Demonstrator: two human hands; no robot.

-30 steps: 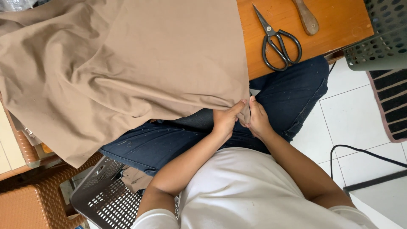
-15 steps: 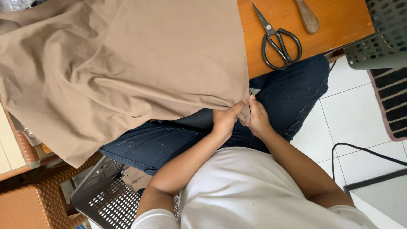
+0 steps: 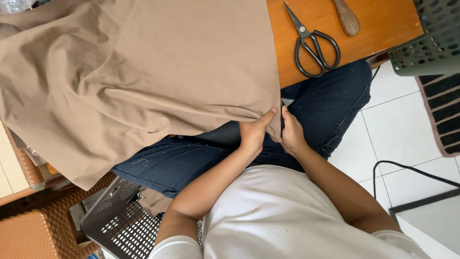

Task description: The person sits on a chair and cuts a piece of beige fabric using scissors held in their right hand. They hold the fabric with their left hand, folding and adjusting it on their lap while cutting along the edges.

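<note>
Tan cloth [image 3: 143,81] spreads over the desk [image 3: 383,33] and spills down across the person's lap, covering most of the left side of the view. Its lower right corner hangs over the dark jeans [image 3: 330,105], and both hands meet there. The left hand [image 3: 252,134] pinches the edge between thumb and fingers; the right hand [image 3: 291,134] grips the same corner just beside it, fingers pressed together on the fabric. Black scissors [image 3: 314,45] lie shut on the bare wood, near a wooden handle [image 3: 347,17]. A grey basket [image 3: 431,48] stands at the desk's right end.
</note>
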